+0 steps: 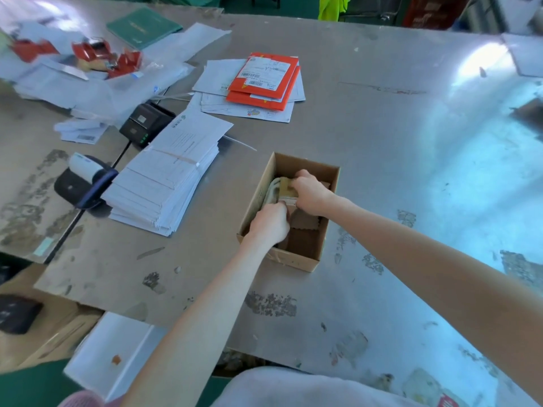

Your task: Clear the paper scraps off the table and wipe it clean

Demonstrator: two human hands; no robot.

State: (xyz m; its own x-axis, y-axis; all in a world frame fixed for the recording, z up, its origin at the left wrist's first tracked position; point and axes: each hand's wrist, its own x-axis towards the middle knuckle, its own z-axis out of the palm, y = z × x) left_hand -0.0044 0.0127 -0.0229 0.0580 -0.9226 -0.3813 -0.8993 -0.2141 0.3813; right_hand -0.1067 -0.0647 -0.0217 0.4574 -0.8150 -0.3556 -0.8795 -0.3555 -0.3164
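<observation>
Both hands are reaching into an open cardboard box (pixel 296 259) that is standing on the grey metal table (pixel 382 142). The right hand (pixel 311 192) is curling its fingers round a tan-and-pale bundle (pixel 282 183) at the box's far end. The left hand (pixel 270 221) is gripping the bundle's near side, knuckles up. Brown paper scraps (pixel 305 221) with jagged edges are lying on the box floor, just beside both hands. To the left, a banded stack of white envelopes (pixel 167 177) is sitting on the table, its print too small to read. Further back, orange mailers (pixel 264 80) are showing white shipping labels with barcodes, and the text is illegible. A green book (pixel 144 26) is bearing gold lettering that is too blurred to read.
</observation>
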